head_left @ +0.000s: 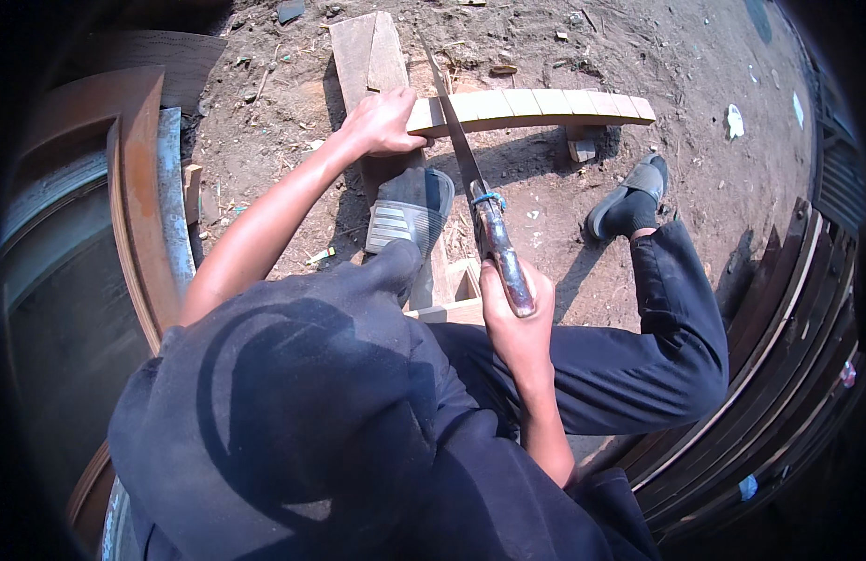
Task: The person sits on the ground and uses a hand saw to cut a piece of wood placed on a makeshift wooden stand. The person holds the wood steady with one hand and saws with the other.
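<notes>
A curved strip of pale wood (536,107) with several thin lines across its top runs left to right in front of me. My left hand (384,123) is closed round its left end, thumb low on the near side. My right hand (519,304) grips the worn handle of a handsaw (463,154), which has a blue tie where blade meets handle. The saw's blade lies across the strip just right of my left hand, its tip pointing away from me. Beneath the left end is a thick plank (368,56), with my sandalled left foot (410,213) on it.
A small wood block (581,145) sits under the strip's right part. My right foot (629,196) rests on the dirt ground (545,252). Brown wooden frames (134,187) stand at left; long dark slats (751,365) lie at right. A wooden piece (452,309) is near my knee.
</notes>
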A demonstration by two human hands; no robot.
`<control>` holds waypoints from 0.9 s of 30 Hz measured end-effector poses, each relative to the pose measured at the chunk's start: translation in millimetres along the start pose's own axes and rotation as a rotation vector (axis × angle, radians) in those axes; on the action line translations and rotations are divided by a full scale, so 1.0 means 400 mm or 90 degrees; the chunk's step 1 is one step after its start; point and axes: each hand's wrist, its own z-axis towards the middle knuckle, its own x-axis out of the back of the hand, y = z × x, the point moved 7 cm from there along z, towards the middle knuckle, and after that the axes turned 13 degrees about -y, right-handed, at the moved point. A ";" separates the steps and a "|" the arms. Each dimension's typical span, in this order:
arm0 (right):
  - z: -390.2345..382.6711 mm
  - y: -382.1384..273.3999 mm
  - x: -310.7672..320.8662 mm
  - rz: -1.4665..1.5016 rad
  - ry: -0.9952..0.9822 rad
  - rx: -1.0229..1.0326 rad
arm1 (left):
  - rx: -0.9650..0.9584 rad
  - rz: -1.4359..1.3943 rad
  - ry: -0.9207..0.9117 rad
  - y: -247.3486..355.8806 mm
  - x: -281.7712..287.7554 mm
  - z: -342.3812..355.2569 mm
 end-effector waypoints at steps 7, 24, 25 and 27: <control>0.056 0.034 -0.005 0.024 0.010 -0.009 | -0.015 -0.002 0.013 0.014 -0.009 0.007; 0.056 0.037 -0.003 0.021 0.024 0.033 | -0.026 -0.002 0.038 0.006 -0.012 -0.002; 0.111 0.061 -0.021 0.029 0.007 0.063 | -0.015 -0.001 0.038 -0.009 -0.011 -0.008; 0.141 0.060 -0.032 0.062 0.000 0.026 | -0.020 0.001 0.044 0.001 0.000 -0.009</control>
